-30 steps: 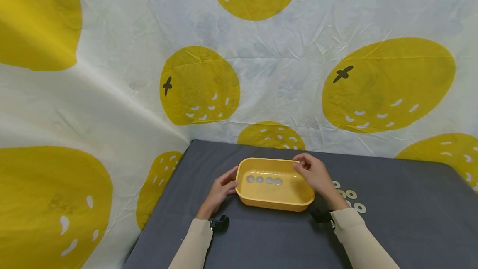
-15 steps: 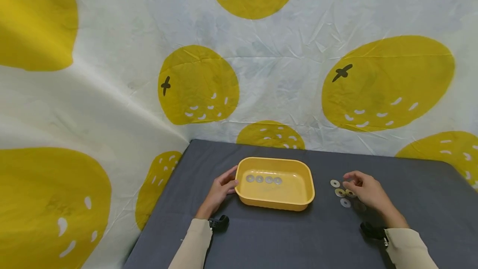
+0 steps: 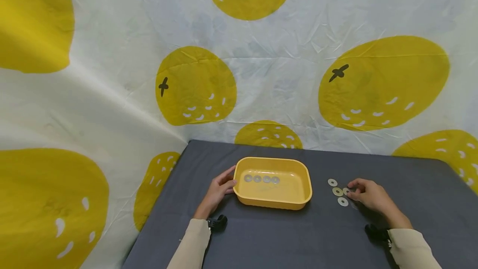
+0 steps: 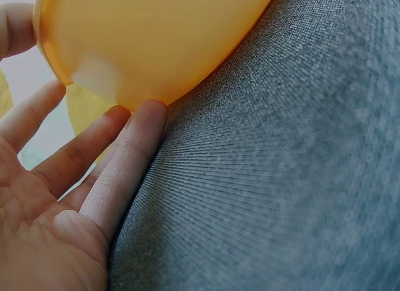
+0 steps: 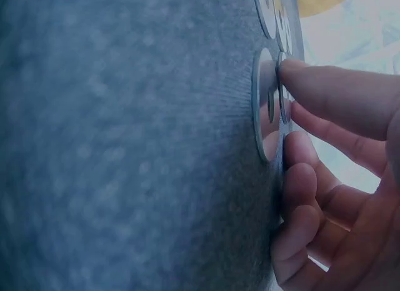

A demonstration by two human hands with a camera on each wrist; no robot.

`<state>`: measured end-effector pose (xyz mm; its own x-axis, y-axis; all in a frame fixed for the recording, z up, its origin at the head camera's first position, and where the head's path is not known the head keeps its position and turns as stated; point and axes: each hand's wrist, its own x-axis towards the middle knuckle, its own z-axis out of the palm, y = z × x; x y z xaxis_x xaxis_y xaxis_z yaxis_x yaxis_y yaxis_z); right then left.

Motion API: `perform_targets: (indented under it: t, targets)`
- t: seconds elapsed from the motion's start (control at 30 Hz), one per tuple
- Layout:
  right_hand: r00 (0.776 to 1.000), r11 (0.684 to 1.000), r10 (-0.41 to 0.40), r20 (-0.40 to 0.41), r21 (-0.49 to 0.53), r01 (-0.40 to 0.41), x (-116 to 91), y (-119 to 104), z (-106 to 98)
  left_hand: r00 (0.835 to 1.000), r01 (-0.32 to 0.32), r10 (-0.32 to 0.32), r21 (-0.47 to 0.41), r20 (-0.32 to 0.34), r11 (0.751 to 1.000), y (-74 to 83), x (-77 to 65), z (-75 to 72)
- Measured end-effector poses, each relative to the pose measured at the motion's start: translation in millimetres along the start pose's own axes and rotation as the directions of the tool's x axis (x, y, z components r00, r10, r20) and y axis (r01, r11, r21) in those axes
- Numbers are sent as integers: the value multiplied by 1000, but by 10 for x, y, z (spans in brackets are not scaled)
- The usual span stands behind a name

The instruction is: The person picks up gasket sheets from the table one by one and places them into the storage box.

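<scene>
Yellow and long from left to right, one tray (image 3: 272, 201) with four washers (image 3: 267, 182) in a row sits near the table's (image 3: 298, 235) back edge, its left end held by the left hand (image 3: 215, 191), while off to its right the nearer right hand (image 3: 371, 196) pinches one washer (image 3: 345, 190) beside at least three more washers (image 3: 334, 190).

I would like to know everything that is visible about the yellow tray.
The yellow tray is open-topped, roughly rectangular, with rounded corners, low walls and a thin rim; it looks like glossy plastic. It stands upright on the dark grey cloth. Four flat silvery rings lie in a row inside it, mostly toward its left end. The left hand touches it there, fingers against the outer wall and thumb at the rim.
</scene>
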<state>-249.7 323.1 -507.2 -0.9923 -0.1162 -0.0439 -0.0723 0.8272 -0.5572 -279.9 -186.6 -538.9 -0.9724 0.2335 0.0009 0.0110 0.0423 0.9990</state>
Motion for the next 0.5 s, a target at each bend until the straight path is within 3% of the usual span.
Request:
perform_targets:
  t: [0.27, 0.5]
  targets:
    - [999, 999, 41, 26, 8, -41, 70, -32, -28, 1000, -7, 7, 11, 1, 1000, -17, 10, 5]
    - [999, 1000, 5, -33, -20, -5, 78, -10, 11, 1000, -3, 3, 29, 0, 1000, -30, 12, 3]
